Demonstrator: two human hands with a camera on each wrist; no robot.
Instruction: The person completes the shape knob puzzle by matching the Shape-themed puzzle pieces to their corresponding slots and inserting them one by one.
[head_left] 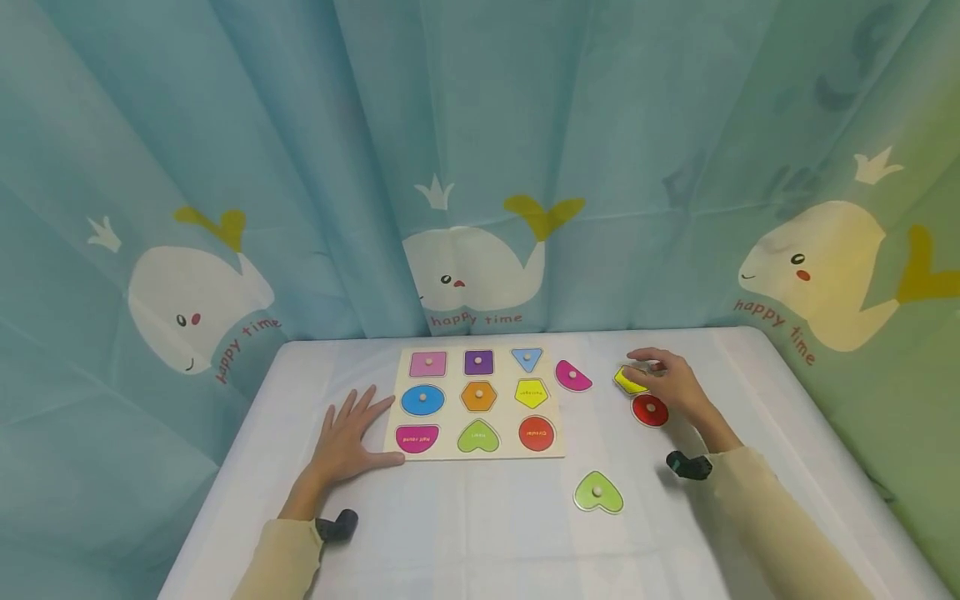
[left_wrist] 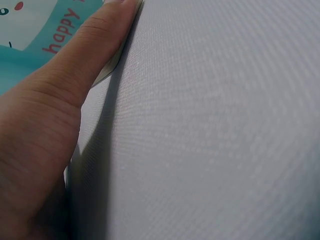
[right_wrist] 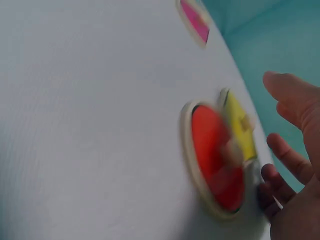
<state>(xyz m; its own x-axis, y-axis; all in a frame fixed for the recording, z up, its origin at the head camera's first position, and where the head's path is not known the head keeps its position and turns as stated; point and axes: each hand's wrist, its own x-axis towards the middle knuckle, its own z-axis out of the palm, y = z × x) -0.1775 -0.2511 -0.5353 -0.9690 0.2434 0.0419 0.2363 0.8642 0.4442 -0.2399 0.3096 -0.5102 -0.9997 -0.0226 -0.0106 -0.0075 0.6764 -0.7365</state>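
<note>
A white shape-puzzle board (head_left: pixel 450 412) lies at the table's middle. My left hand (head_left: pixel 347 442) rests at its left side with fingers spread; the thumb touches the lower left corner, as the left wrist view also shows. My right hand (head_left: pixel 671 385) hovers over a yellow pentagon piece (head_left: pixel 628 381), fingers loosely bent. In the right wrist view the pentagon's knob stands apart from the fingers (right_wrist: pixel 290 157). Right beside it lies a red circle piece (head_left: pixel 649 411) with a knob. A magenta half-round piece (head_left: pixel 573 377) lies between the board and the pentagon.
A green heart piece (head_left: pixel 597 493) lies nearer the front, right of the board. Knobbed pieces, such as the blue oval (head_left: pixel 422 401) and orange hexagon (head_left: pixel 478 397), sit in the board. A whale-print curtain (head_left: pixel 480 167) hangs behind the white table (head_left: pixel 465 533).
</note>
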